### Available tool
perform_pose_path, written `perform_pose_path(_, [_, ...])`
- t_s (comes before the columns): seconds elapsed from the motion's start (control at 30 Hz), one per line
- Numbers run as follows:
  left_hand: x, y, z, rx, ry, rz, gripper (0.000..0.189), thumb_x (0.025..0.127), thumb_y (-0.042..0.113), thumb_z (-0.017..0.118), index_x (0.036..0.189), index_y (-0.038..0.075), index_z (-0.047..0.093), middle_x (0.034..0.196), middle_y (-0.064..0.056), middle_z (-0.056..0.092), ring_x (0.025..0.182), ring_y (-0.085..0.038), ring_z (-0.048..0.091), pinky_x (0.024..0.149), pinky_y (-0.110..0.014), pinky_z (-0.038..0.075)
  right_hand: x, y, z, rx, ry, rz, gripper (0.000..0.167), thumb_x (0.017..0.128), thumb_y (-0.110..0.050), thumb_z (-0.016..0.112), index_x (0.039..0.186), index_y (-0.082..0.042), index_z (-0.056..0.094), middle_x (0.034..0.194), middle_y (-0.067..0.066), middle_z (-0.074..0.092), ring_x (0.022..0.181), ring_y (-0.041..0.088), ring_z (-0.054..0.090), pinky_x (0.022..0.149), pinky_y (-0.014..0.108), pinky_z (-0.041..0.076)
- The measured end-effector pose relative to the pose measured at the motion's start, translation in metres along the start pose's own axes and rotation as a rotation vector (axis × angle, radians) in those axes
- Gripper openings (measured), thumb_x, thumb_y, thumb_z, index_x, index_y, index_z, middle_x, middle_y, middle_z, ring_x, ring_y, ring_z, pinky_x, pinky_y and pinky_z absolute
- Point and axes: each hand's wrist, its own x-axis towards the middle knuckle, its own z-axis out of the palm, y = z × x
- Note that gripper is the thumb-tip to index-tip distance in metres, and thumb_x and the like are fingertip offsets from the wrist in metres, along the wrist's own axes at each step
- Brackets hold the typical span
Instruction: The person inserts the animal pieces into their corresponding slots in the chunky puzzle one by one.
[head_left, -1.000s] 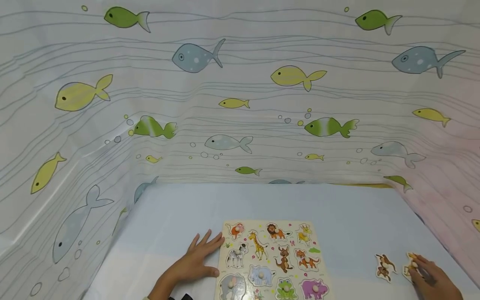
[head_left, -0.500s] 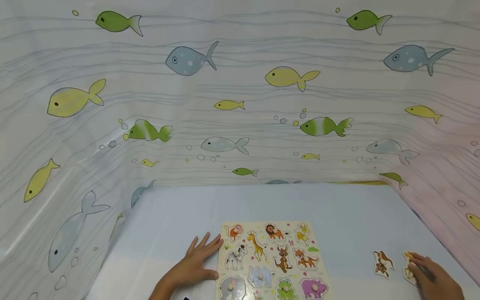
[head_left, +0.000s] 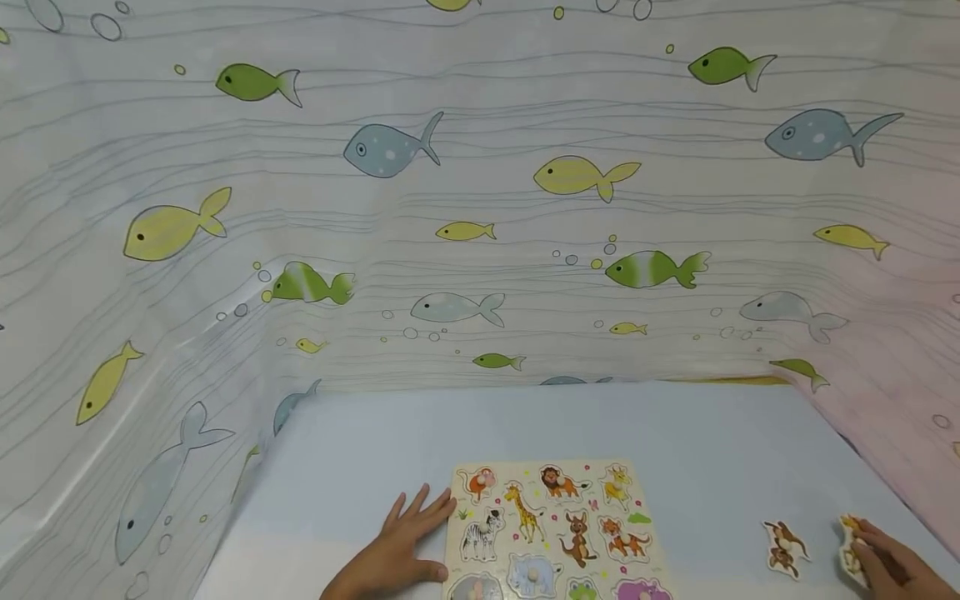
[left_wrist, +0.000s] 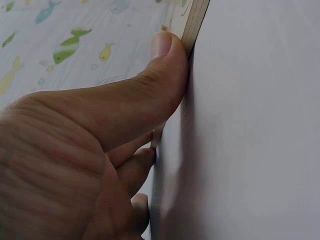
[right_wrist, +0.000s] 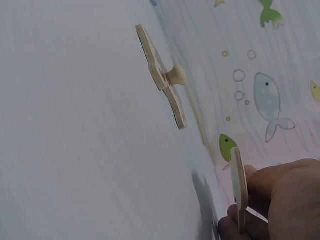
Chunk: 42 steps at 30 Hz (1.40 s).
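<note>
A wooden animal peg puzzle board [head_left: 551,533] lies at the front middle of the table in the head view. My left hand [head_left: 397,550] rests against its left side with spread fingers; the left wrist view has the thumb [left_wrist: 165,55] on the board's edge. Off to the right, my right hand [head_left: 896,567] pinches a yellowish animal puzzle piece [head_left: 850,550], tilted up on its edge. Seen from the right wrist, this piece [right_wrist: 240,182] stands edge-on between the fingers. Just left of it lies a brown animal puzzle piece [head_left: 785,550], whose round knob [right_wrist: 177,76] sticks up.
Animal pieces fill the board, among them a lion [head_left: 562,482], a zebra [head_left: 482,533] and a giraffe [head_left: 525,510]. The pale table [head_left: 375,450] meets a fish-patterned sheet [head_left: 517,92] at the back and on both sides.
The right hand has tilted the yellowish puzzle piece up from lying flat and drawn it slightly away from the brown one. The head view has shifted a little; the left hand stays at the board.
</note>
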Motion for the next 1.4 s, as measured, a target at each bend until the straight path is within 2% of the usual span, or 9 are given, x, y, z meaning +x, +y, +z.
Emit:
perform_pose_path(0.03, [0.001,0.000,0.000,-0.003,0.004,0.000,0.100,0.071,0.051,0.077,0.154,0.011,0.038,0.164,-0.013,0.026,0.151,-0.052,0.003,0.103,-0.006,-0.031,0.001,-0.001,-0.001,-0.013,-0.004,-0.004,0.049,0.107,-0.018,0.039,0.136,0.022,0.042,0.149,0.042,0.032,0.123,0.064,0.043,0.090,0.041,0.057])
perform_pose_path(0.17, [0.001,0.002,-0.001,-0.015,0.005,-0.003,0.100,0.071,0.050,0.078,0.154,0.010,0.038,0.164,-0.013,0.025,0.151,-0.052,0.001,0.104,-0.009,-0.032,0.002,-0.005,-0.001,-0.039,0.030,0.008,0.046,0.106,-0.017,0.045,0.133,0.020,0.048,0.145,0.039,0.041,0.118,0.061,0.048,0.066,0.017,0.055])
perform_pose_path(0.23, [0.002,0.003,-0.001,-0.015,0.008,0.000,0.100,0.072,0.050,0.077,0.154,0.010,0.037,0.164,-0.013,0.025,0.151,-0.052,0.001,0.106,-0.011,-0.033,0.001,-0.007,-0.001,-0.031,0.054,0.036,0.045,0.104,-0.018,0.049,0.132,0.017,0.051,0.143,0.037,0.046,0.115,0.049,0.059,0.051,0.003,0.037])
perform_pose_path(0.33, [0.002,0.005,-0.001,-0.016,0.019,0.009,0.099,0.072,0.050,0.077,0.153,0.009,0.038,0.164,-0.014,0.026,0.151,-0.052,0.002,0.106,-0.012,-0.033,-0.002,-0.008,-0.001,0.008,0.065,0.074,0.043,0.103,-0.017,0.053,0.133,0.014,0.054,0.144,0.033,0.047,0.089,0.000,0.068,0.052,-0.001,0.035])
perform_pose_path(0.47, [-0.001,0.007,0.000,-0.007,0.010,0.013,0.099,0.072,0.051,0.076,0.153,0.008,0.039,0.163,-0.015,0.026,0.150,-0.053,0.004,0.103,-0.007,-0.032,-0.008,-0.008,0.001,0.075,0.110,0.093,0.037,0.101,-0.012,0.055,0.130,0.012,0.058,0.145,0.023,0.047,0.074,-0.031,0.029,0.056,-0.001,0.042])
perform_pose_path(0.73, [-0.002,0.010,-0.004,0.046,0.034,0.046,0.097,0.073,0.053,0.074,0.153,0.008,0.040,0.162,-0.015,0.030,0.149,-0.054,0.010,0.106,-0.007,-0.030,-0.012,-0.009,0.000,0.117,0.122,0.156,0.038,0.100,-0.013,0.057,0.131,0.010,0.058,0.145,0.020,0.048,0.074,-0.031,0.034,0.058,-0.001,0.043])
perform_pose_path(1.0, [-0.004,0.009,-0.002,0.022,0.027,0.028,0.098,0.074,0.052,0.075,0.153,0.007,0.040,0.162,-0.015,0.029,0.150,-0.052,0.008,0.107,-0.007,-0.030,-0.013,-0.012,-0.003,0.049,0.112,0.048,0.039,0.102,-0.018,0.056,0.129,0.009,0.061,0.143,0.022,0.049,0.076,-0.033,0.032,0.060,-0.003,0.042])
perform_pose_path(1.2, [-0.004,0.008,-0.002,0.039,0.040,0.030,0.097,0.075,0.053,0.074,0.153,0.009,0.039,0.162,-0.013,0.030,0.151,-0.050,0.009,0.108,-0.009,-0.030,-0.016,-0.018,-0.004,0.066,0.169,-0.015,0.033,0.099,-0.012,0.059,0.124,0.009,0.064,0.138,-0.003,0.053,0.080,-0.035,0.036,0.062,-0.004,0.042])
perform_pose_path(1.4, [-0.001,0.007,-0.002,0.037,0.043,0.043,0.097,0.074,0.053,0.075,0.153,0.008,0.040,0.162,-0.014,0.031,0.151,-0.051,0.009,0.108,-0.009,-0.030,-0.018,-0.030,-0.003,0.234,0.276,-0.103,0.026,0.095,0.003,0.061,0.118,0.014,0.065,0.112,-0.033,0.056,0.081,-0.032,0.049,0.059,-0.003,0.044])
